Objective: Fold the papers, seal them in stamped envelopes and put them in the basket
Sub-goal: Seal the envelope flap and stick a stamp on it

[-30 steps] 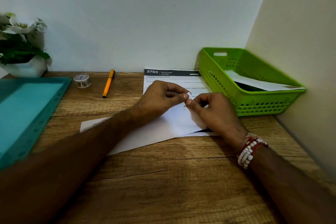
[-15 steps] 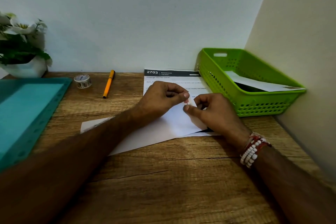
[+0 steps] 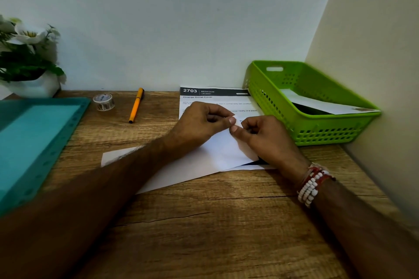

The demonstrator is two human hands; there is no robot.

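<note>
Thumb-and-finger grips of the left hand (image 3: pixel 201 122) and right hand (image 3: pixel 265 138) meet on one small white piece (image 3: pixel 237 120) just beside the basket (image 3: pixel 317 133). It is probably pinched from both sides so it can be peeled or creased; whether it is a stamp or a sheet corner I cannot tell. Below them a white sheet (image 3: pixel 226 154) lies flat on the desk (image 3: pixel 226 222), overlapping a printed page (image 3: pixel 215 97). An envelope (image 3: pixel 322 104) already leans inside the basket.
</note>
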